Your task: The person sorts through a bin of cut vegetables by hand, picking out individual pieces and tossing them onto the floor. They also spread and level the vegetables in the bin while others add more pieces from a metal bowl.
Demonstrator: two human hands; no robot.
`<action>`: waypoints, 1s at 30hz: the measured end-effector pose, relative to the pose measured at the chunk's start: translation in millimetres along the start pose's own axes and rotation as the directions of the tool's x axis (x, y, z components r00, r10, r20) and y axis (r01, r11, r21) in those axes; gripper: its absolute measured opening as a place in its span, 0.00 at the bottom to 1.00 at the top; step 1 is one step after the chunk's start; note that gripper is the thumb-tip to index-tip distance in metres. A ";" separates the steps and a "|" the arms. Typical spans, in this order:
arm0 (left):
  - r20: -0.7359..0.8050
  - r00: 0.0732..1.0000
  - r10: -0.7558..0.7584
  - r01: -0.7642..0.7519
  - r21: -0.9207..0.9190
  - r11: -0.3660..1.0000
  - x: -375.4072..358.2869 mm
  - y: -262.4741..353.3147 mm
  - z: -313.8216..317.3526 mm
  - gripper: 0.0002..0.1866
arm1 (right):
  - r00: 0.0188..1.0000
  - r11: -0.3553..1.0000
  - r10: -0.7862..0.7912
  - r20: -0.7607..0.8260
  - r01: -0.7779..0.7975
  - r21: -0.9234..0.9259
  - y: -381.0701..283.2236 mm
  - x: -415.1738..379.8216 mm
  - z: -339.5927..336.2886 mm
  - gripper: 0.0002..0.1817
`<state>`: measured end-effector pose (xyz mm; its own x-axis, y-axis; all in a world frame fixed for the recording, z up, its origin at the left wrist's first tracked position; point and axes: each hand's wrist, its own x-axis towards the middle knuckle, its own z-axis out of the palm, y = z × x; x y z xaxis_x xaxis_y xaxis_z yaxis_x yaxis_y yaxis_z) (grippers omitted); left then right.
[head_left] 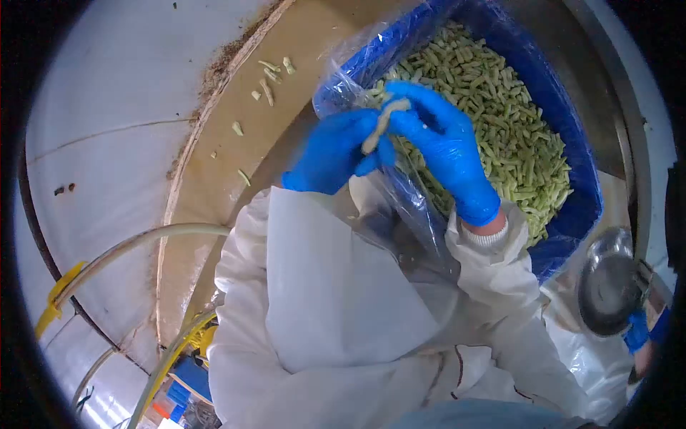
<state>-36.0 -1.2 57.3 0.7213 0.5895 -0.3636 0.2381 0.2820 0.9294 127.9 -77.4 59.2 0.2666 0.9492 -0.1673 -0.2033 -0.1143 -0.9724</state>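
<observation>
My left hand [332,151], in a blue glove, has its fingers closed around the lower end of a pale, slightly bent vegetable piece [380,127]. The upper end of that piece is pinched between thumb and fingers of my right hand [451,154], gloved in blue too. Both hands are above the near left side of a blue crate [572,125]. Clear plastic film [414,196] lines the crate and hangs over its edge. Inside lies a heap of short, pale green cut vegetable pieces [511,132]; their exact kind cannot be told.
Several loose scraps [267,91] lie on the tan surface [207,193] at left. Pale hoses [153,232] run across the lower left. At lower right, another person's blue-gloved hand [636,331] is beside a round metal bowl [609,286].
</observation>
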 end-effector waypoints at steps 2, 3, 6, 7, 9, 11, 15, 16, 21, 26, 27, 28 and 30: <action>-0.010 0.994 -0.112 0.111 -0.109 0.988 2.0 -0.7 15.3 0.13 | 0.999 0.983 0.033 0.020 -0.029 -0.183 9.1 -2.7 -10.1 0.14; -0.027 0.978 -0.208 0.198 -0.208 0.958 2.5 -1.3 21.1 0.16 | 1.000 0.977 0.012 -0.018 -0.015 -0.211 12.9 -5.4 -12.6 0.14; -0.062 0.991 -0.118 0.122 0.056 0.991 1.2 -1.0 31.0 0.15 | 0.994 0.981 0.000 -0.107 -0.021 -0.191 20.6 -20.8 -18.0 0.12; -0.056 0.998 -0.040 0.050 0.191 0.980 1.4 -5.6 31.1 0.14 | 0.993 0.991 0.025 -0.119 -0.040 -0.128 21.8 -24.4 -19.3 0.12; -0.006 0.994 0.113 -0.099 0.445 0.890 3.5 -14.5 31.6 0.14 | 0.986 0.997 0.074 -0.147 -0.075 -0.002 23.8 -29.2 -22.2 0.12; -0.022 0.999 0.031 -0.022 0.324 0.946 3.6 -11.2 34.1 0.11 | 0.983 0.983 0.153 -0.098 -0.141 0.117 25.1 -30.2 -26.7 0.14; -0.032 0.992 0.122 -0.119 0.086 0.989 13.6 -11.1 35.5 0.10 | 0.979 0.947 0.100 -0.179 -0.038 0.318 34.2 -30.4 -41.7 0.16; -0.057 0.994 0.092 -0.089 0.043 0.995 15.9 -13.1 35.0 0.12 | 0.981 0.928 0.094 -0.170 -0.025 0.371 33.8 -30.1 -47.9 0.17; -0.177 0.975 0.131 -0.133 -0.002 0.991 15.7 -18.6 38.0 0.15 | 0.976 0.930 0.058 -0.212 0.024 0.366 36.0 -31.3 -61.7 0.17; -0.124 0.949 0.290 -0.248 0.278 0.928 19.5 -19.9 50.9 0.16 | 0.965 0.974 0.099 -0.244 -0.045 0.220 30.5 -33.8 -55.8 0.14; -0.106 0.949 0.297 -0.248 0.327 0.912 20.8 -18.1 53.7 0.15 | 0.966 0.983 0.097 -0.238 -0.055 0.178 28.5 -34.9 -53.9 0.13; -0.099 0.942 0.320 -0.265 0.361 0.894 22.6 -19.6 54.1 0.15 | 0.968 0.989 0.095 -0.234 -0.065 0.134 26.2 -36.0 -52.0 0.13; -0.084 0.928 0.364 -0.297 0.426 0.855 25.7 -23.5 54.5 0.14 | 0.968 0.993 0.102 -0.229 -0.084 0.088 23.5 -37.4 -51.1 0.12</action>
<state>12.3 -33.9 29.6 0.7012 0.7129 -0.0044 0.2666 -0.2565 0.9291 161.3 -130.6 34.2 0.4527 0.8403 -0.2982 -0.3067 -0.1673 -0.9370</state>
